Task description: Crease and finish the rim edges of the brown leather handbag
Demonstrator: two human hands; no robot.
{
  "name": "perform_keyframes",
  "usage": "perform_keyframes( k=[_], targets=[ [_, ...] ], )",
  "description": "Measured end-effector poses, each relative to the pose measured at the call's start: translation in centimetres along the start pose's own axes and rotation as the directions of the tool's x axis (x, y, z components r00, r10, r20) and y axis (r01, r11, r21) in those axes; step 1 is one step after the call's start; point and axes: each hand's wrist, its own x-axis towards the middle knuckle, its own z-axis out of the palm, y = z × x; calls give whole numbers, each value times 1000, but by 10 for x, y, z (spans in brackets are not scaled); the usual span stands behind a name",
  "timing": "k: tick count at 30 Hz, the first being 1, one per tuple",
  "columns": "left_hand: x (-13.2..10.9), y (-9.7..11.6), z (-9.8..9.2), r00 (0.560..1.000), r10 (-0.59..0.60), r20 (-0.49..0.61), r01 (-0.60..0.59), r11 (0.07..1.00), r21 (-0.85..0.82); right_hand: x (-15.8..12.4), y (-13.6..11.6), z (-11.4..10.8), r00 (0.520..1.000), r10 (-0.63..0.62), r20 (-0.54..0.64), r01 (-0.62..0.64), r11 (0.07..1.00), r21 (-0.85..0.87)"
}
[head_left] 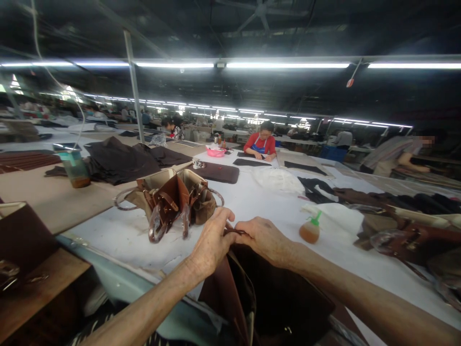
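Observation:
A brown handbag (232, 295) with a dark interior is right in front of me, at the near edge of the white-covered table (248, 197). My left hand (212, 238) pinches the bag's far upper edge. Close beside it, my right hand (264, 235) grips the same edge, fingers closed. A thin brown strip shows between the two sets of fingertips; its exact form is partly covered by my fingers. Just beyond my left hand stands another brown handbag (173, 197), open at the top, with plastic-wrapped handles.
A squeeze bottle (310, 229) with a green nozzle stands to the right, near more brown bags (425, 240). At left are a tub of brown liquid (75, 168) and dark leather pieces (120, 161). A person in red (259, 142) works across the table; another bends at right.

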Motion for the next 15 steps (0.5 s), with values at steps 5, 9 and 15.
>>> perform_keyframes(
  k=[5,9,15],
  targets=[
    [-33,8,-11,991,-37,-129,35,999,-17,3,-8,-3,993,114,13,-113,992,-54],
    [-92,25,-1,970,-197,-143,205,977,48,7,-19,-10,980,196,32,-191,973,-129],
    [-120,18,18,926,-330,-184,345,936,62,14,-36,-17,969,245,43,-233,954,-187]
  ],
)
